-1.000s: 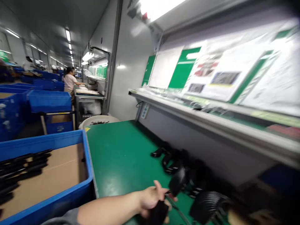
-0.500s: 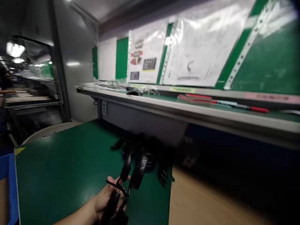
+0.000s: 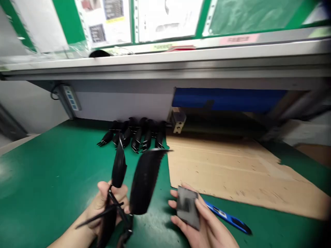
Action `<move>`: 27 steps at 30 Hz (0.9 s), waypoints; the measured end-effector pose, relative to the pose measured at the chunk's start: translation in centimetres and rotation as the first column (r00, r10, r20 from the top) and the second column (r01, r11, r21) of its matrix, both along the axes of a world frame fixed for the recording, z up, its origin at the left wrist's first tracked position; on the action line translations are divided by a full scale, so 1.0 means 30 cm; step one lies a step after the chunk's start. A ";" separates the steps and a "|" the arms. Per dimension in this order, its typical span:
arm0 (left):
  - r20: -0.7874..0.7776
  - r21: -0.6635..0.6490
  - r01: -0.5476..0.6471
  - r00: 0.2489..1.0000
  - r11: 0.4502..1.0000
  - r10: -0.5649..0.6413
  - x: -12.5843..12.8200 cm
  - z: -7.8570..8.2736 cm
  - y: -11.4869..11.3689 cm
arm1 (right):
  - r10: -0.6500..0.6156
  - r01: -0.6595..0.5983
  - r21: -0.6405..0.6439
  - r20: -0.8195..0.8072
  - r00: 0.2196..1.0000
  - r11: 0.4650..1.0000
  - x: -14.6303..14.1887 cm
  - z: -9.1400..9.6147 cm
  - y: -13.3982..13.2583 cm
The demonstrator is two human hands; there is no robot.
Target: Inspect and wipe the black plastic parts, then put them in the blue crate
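Note:
My left hand (image 3: 111,203) is closed around a black plastic part with curved, blade-like pieces (image 3: 146,181) joined by thin black rods. The blades point up and away from me, slightly blurred. Facing it across a gap, my right hand (image 3: 204,220) grips a flat grey rectangular pad (image 3: 188,206) between thumb and fingers. Just beyond the right hand lies a blue utility knife (image 3: 227,217) on the green tabletop (image 3: 64,179), partly covered by the fingers. Several similar black curved parts (image 3: 139,134) lie in a row at the back of the table.
A sheet of cardboard (image 3: 219,165) covers the right of the table. Above the rear edge runs a shelf (image 3: 155,65) with papers in plastic sleeves behind it. A power strip (image 3: 71,98) hangs at the back left, and a metal bracket (image 3: 178,120) stands behind the cardboard.
My view has swung right and down. My right hand has come into view holding the grey pad, and the utility knife now shows. My left hand still holds the black part.

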State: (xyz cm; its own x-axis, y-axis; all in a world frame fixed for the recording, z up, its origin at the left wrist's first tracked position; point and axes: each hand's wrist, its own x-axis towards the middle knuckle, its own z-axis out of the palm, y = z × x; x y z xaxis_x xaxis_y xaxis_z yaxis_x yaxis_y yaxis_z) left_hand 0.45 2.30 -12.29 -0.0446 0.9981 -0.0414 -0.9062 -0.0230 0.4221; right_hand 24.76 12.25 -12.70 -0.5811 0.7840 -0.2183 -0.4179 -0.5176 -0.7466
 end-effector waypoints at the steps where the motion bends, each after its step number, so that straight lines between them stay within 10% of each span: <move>1: 0.019 0.007 -0.026 0.999 1.000 0.025 -0.013 0.018 -0.005 | -0.008 0.008 -0.012 -0.029 1.000 1.000 -0.008 0.007 -0.013; 7: 0.187 0.205 -0.013 0.982 0.979 -0.026 -0.044 0.097 0.016 | 0.044 -0.046 -0.010 -0.126 0.991 0.999 -0.034 0.011 -0.045; 18: 0.136 -0.101 0.178 0.977 0.979 -0.164 0.063 0.051 0.039 | 0.033 -0.103 0.383 0.185 0.982 0.918 -0.026 -0.021 -0.051; 20: 0.097 -0.103 0.221 0.973 0.970 -0.212 0.068 0.057 0.029 | -0.095 -0.162 0.672 0.329 0.939 0.722 -0.025 0.001 -0.038; 22: 0.067 -0.103 0.270 0.962 0.957 -0.264 0.074 0.061 0.018 | -0.268 -0.239 0.879 0.368 0.890 0.414 -0.034 0.041 -0.026; 27: -0.017 -0.147 0.367 0.928 0.919 -0.373 0.097 0.033 0.012 | -0.450 -0.295 0.949 0.217 0.866 -0.112 -0.080 0.108 -0.016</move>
State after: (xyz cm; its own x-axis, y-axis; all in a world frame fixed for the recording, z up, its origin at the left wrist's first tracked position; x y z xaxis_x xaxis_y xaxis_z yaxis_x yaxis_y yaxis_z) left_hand 3.35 2.65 -11.29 0.3220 0.9282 -0.1867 -0.8194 0.3720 0.4361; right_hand 22.36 11.78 -9.46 -0.6472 0.3673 0.6680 0.0914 0.9073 -0.4103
